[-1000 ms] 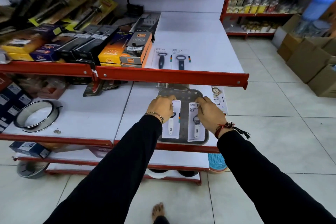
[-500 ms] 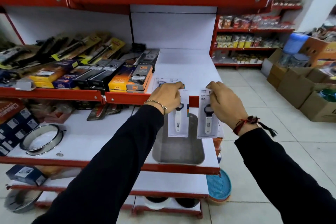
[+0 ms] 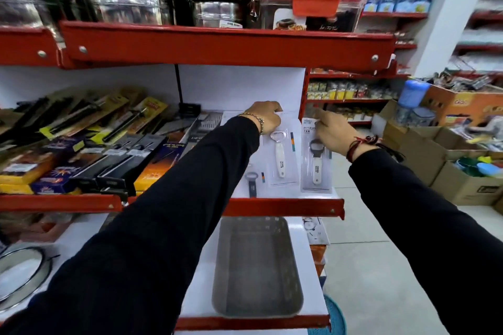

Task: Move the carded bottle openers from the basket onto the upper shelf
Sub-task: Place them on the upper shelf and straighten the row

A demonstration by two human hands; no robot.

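Note:
My left hand grips the top of a carded bottle opener with a white handle, held over the white upper shelf. To its right, my right hand holds a second white-handled carded opener by its top edge, above the shelf's right end. A dark-handled carded opener lies on the shelf near the red front lip, partly hidden by my left sleeve. The grey mesh basket sits on the lower shelf below, with nothing visible inside it.
Boxed lighters and kitchen tools fill the left part of the upper shelf. A red shelf with steel containers hangs overhead. A metal ring lies lower left. Cardboard boxes stand on the floor to the right.
Both hands lifted one carded opener each out of the basket and carried them up and forward over the upper shelf. The basket now looks empty; the view tilted upward.

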